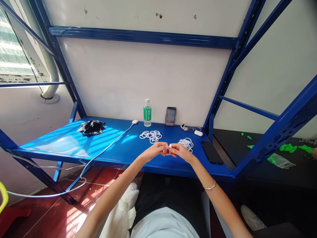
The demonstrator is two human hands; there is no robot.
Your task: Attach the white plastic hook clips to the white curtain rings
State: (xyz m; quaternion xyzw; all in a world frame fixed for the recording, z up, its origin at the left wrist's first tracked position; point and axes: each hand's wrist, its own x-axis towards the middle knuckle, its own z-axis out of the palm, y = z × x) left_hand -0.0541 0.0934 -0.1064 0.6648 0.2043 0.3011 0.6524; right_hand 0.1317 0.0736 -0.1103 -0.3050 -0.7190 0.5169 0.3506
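Over the front of the blue shelf (123, 145), my left hand (158, 148) and my right hand (180, 150) meet with bent fingers pressed together. A small white spot shows between the fingertips; whether it is a held piece or a nail I cannot make out. Just beyond my left hand lies a loose pile of white rings (151, 135). A second heap of white rings (187, 144) sits right behind my right hand, which partly covers it. A silver bracelet (210, 185) circles my right forearm.
A water bottle (147, 114) and an upright phone (170, 116) stand at the back. Glasses (193, 128), a white case (198, 133) and a black phone (211, 152) lie right. Left are crumpled black plastic (92, 127) and a white cable (109, 145). Green pieces (288, 148) lie farther right.
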